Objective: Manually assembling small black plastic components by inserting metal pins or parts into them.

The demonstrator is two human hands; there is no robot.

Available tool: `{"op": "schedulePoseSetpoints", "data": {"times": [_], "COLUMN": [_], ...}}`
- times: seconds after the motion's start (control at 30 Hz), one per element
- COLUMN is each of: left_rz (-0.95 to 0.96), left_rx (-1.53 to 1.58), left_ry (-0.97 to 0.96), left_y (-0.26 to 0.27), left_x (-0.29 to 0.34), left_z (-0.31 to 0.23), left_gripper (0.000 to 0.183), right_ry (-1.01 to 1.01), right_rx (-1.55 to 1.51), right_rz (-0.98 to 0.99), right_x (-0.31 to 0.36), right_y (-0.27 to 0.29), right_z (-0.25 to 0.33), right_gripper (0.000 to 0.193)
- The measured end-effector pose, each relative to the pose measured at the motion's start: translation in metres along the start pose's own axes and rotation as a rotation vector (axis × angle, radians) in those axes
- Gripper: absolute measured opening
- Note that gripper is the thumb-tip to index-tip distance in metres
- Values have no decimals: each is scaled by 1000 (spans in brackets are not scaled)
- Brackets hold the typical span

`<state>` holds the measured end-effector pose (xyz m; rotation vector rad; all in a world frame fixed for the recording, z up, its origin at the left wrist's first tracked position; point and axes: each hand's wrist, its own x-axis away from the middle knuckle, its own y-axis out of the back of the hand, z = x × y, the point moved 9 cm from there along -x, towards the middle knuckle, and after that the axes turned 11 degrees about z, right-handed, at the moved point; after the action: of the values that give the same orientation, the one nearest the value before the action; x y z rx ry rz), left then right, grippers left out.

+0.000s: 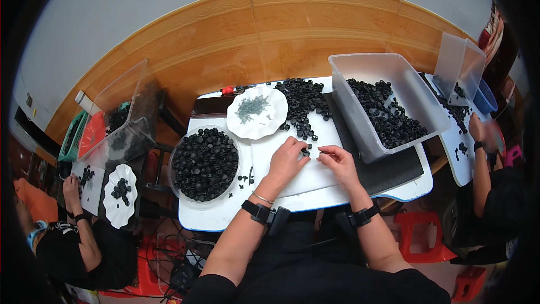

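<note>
Over the white work surface, my left hand (288, 161) is curled, with a small black part (305, 151) between its thumb and fingertips. Just to its right is my right hand (341, 167), thumb and forefinger drawn together. Whatever they pinch, if anything, is too small to make out. Beyond my hands spreads a loose heap of small black parts (304, 98). A white wavy-edged plate (239, 128) with tiny greenish-grey pieces (253, 109) stands behind my left hand. Left of that hand, a round clear tub (173, 183) is full of black caps (205, 163).
A large translucent bin (419, 98) of black parts rests at the right on a dark mat (396, 174). A red-handled tool (228, 89) lies at the back. Co-workers (84, 242) (484, 191) sit at both sides, and a red stool (422, 236) stands at lower right.
</note>
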<state>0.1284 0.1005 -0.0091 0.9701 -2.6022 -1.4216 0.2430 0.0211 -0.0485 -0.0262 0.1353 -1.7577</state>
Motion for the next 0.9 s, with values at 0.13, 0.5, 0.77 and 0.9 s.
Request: {"op": "schedulePoseSetpoints", "data": {"times": [0.13,0.5,0.77,0.9], "left_rz": [52,18,42,130], "left_rx": [117,-81,-170,185], "left_ry": [71,-33,-98,6], "left_y": [-1,3,0,-8], "left_x": [1,-2,3,13], "left_z": [12,-11,-27,-13], "left_gripper": [28,20,18,16], "right_ry": [6,125,120,105], "right_rx": [-15,-69,-93,-98], "right_rz": [-24,-48,-65,-57], "right_x": [2,4,4,5], "right_y": [0,3,7,4], "right_z": [2,5,1,4], "right_gripper": [21,14,14,15]}}
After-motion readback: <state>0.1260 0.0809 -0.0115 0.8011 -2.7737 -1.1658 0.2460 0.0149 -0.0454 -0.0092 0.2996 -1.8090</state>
